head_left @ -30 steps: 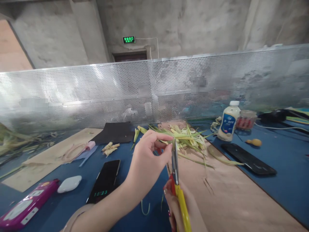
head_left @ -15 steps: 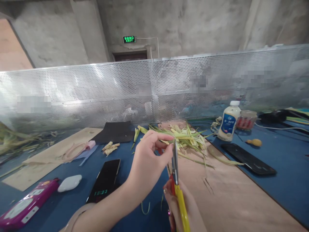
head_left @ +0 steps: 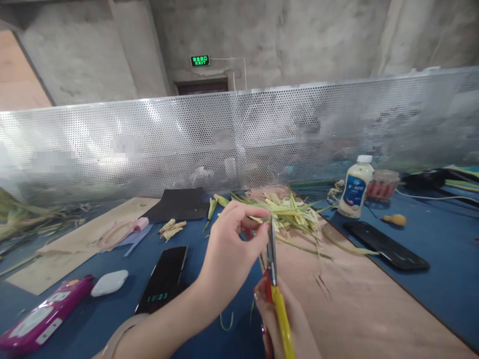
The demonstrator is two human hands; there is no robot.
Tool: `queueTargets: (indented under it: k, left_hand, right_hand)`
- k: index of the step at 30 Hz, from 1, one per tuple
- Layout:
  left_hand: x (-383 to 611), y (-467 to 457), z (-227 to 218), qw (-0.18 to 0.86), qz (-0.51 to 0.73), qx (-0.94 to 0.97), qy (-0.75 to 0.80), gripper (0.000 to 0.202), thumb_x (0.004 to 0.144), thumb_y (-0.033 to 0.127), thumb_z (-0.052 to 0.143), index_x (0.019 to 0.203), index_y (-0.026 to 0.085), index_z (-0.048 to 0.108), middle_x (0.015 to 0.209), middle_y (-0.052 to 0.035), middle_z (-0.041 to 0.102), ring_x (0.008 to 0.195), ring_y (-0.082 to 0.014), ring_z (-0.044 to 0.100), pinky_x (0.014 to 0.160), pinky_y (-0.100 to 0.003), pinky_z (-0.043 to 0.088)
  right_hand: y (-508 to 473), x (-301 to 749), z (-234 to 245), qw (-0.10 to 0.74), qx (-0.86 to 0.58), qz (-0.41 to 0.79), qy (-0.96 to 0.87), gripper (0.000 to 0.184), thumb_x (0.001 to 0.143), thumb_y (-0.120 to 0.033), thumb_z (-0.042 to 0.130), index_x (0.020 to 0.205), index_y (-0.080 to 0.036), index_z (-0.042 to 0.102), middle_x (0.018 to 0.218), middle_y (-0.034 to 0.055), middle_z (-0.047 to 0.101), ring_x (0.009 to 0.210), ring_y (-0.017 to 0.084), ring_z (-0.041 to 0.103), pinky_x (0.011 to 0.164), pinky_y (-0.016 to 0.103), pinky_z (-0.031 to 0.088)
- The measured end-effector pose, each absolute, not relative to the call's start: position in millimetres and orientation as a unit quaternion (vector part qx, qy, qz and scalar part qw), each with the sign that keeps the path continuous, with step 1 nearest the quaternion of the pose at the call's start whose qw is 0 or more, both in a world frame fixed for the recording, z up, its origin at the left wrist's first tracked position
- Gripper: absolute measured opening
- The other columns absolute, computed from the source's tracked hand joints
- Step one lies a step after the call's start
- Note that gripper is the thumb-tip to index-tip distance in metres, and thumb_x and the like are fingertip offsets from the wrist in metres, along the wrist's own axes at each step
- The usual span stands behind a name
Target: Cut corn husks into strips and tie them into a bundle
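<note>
The right hand (head_left: 270, 315) grips red-and-yellow-handled metal scissors (head_left: 277, 299) whose blades (head_left: 273, 249), closing, could nick the left hand (head_left: 232, 244), pinched tight alongside, contents unclear.

You've got the scissors (head_left: 273, 259) upright in your right hand (head_left: 294, 314), steel blades pointing up and nearly together, tips right by the fingertips of your left hand (head_left: 231, 242). One handle flashes bright yellow, the other red and partly covered! What sits between that thumb and forefinger is too small to make out. Just beyond, pale yellow-green leaf strips (head_left: 295, 213) lie in a loose, crisscrossed heap.
</note>
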State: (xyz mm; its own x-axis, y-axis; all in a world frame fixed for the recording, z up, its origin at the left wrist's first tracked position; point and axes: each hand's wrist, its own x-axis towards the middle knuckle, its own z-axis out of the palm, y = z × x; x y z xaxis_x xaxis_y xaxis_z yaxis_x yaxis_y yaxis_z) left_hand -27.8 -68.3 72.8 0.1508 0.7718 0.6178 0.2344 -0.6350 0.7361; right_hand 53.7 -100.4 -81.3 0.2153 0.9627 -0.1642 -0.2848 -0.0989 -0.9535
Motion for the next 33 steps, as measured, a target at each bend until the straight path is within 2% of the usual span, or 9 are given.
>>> queueTargets:
  k: [3,7,11,15,20,28,33]
  left_hand:
    - [-28,-68,73,0.242,0.553,0.717,0.348,0.012,0.076,0.009,0.058,0.084,0.017,0.064,0.086,-0.0012,0.059,0.063,-0.0065,0.058,0.059,-0.019,0.049]
    - [-28,-68,73,0.238,0.552,0.718,0.352,0.012,0.076,0.009,0.058,0.083,0.017,0.063,0.087,-0.0014,0.060,0.064,-0.0071,0.058,0.060,-0.020,0.050]
    - [-28,-68,72,0.239,0.555,0.721,0.340,0.013,0.076,0.010,0.058,0.084,0.018,0.063,0.086,-0.0013,0.059,0.064,-0.0076,0.058,0.060,-0.021,0.049]
    - [-28,-68,70,0.237,0.554,0.724,0.337,0.013,0.076,0.009,0.057,0.084,0.018,0.063,0.086,-0.0010,0.059,0.064,-0.0077,0.058,0.062,-0.022,0.049]
    - [-28,-69,69,0.231,0.553,0.727,0.334,0.014,0.076,0.009,0.057,0.085,0.018,0.063,0.086,-0.0003,0.058,0.066,-0.0077,0.058,0.064,-0.023,0.049]
    - [-27,-70,71,0.227,0.555,0.726,0.335,0.014,0.076,0.009,0.057,0.084,0.018,0.063,0.086,-0.0007,0.058,0.064,-0.0078,0.058,0.063,-0.023,0.048]
    - [-27,-71,71,0.230,0.560,0.722,0.334,0.013,0.076,0.009,0.057,0.083,0.018,0.063,0.087,-0.0009,0.058,0.064,-0.0075,0.057,0.062,-0.023,0.049]
  right_hand:
    - [-102,55,-81,0.589,-0.505,0.528,-0.346,0.045,0.069,-0.051,0.065,0.100,-0.019,0.059,0.058,-0.0013,0.058,0.028,0.008,0.042,0.024,0.020,0.032]
    - [-100,52,-77,0.594,-0.500,0.522,-0.354,0.044,0.069,-0.050,0.066,0.098,-0.018,0.059,0.059,-0.0007,0.058,0.030,0.010,0.046,0.026,0.021,0.036]
    - [-91,44,-75,0.652,-0.474,0.480,-0.347,0.038,0.074,-0.057,0.056,0.082,-0.020,0.057,0.058,0.0011,0.056,0.050,0.017,0.060,0.040,0.024,0.049]
    - [-87,42,-75,0.664,-0.460,0.468,-0.360,0.039,0.072,-0.061,0.055,0.072,-0.022,0.053,0.051,-0.0001,0.050,0.056,0.019,0.063,0.045,0.025,0.051]
    - [-92,49,-70,0.626,-0.477,0.504,-0.356,0.033,0.071,-0.053,0.061,0.069,-0.021,0.054,0.043,-0.0029,0.044,0.047,0.017,0.058,0.040,0.023,0.048]
    - [-93,51,-62,0.616,-0.467,0.513,-0.374,0.032,0.067,-0.053,0.063,0.070,-0.022,0.056,0.060,0.0016,0.057,0.069,0.022,0.065,0.052,0.027,0.054]
    - [-95,68,-59,0.584,-0.452,0.541,-0.403,0.035,0.057,-0.051,0.073,0.065,-0.022,0.055,0.062,0.0028,0.060,0.071,0.025,0.066,0.051,0.028,0.053]
